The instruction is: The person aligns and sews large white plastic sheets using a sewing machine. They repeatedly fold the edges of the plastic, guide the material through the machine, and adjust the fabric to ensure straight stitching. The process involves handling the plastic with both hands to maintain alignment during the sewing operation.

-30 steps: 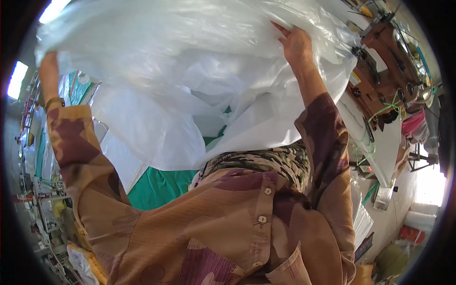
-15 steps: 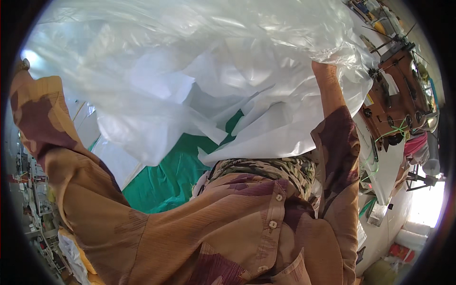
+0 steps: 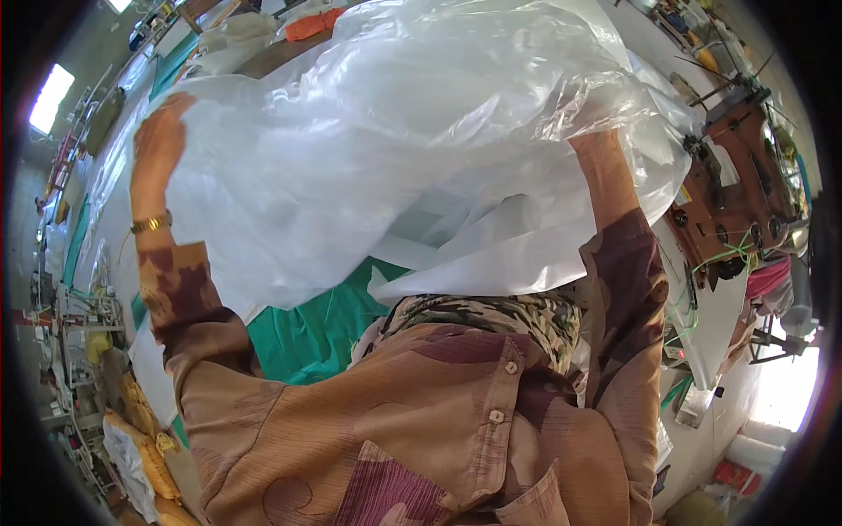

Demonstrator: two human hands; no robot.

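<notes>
A large, thin sheet of translucent white plastic film [image 3: 351, 167] billows between my two raised arms, with loose folds hanging low in the middle. At the left, my left hand [image 3: 163, 131], with a gold-coloured band on its wrist, has its fingers closed at the sheet's upper left corner. My right hand [image 3: 589, 112] is inside or behind crumpled film at the upper right; its fingers show only blurred through the plastic. Below the film's lower edge a green sheet [image 3: 320, 337] lies in front of my body.
To the right stands a brown machine [image 3: 732, 180] with rods, knobs and a green cord. Yellow and white sacks [image 3: 145, 456] lie at the lower left, near metal racks [image 3: 74, 351]. An orange item [image 3: 313, 24] rests on the far table. A bright window [image 3: 53, 98] shows far left.
My left hand has come inward and to the right from the far left rim, drawing the film with it. The sheet has sunk, uncovering the room beyond. My right hand has hardly moved.
</notes>
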